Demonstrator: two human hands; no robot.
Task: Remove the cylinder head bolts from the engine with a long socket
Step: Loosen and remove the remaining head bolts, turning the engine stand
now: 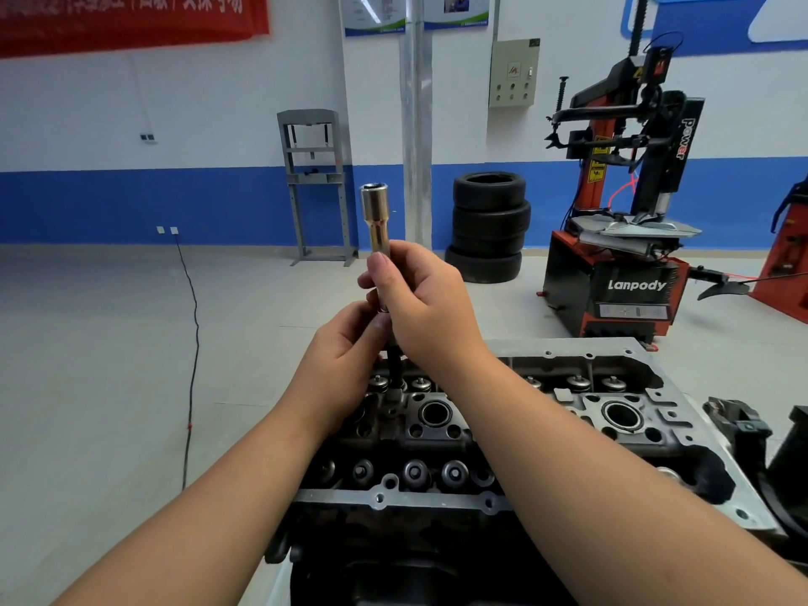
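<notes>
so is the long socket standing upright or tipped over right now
Upright: the long socket stands near vertical above the cylinder head, square-drive end up, gripped by the right hand; the left hand pinches just below it.

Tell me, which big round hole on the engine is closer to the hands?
The left round hole in the cylinder head. It sits just below the left hand and right hand holding the long socket; the other hole lies far right.

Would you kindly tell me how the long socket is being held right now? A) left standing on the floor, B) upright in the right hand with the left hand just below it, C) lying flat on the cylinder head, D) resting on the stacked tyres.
B: the long socket stands upright in the right hand, the left hand gripping just beneath, above the cylinder head.
</notes>
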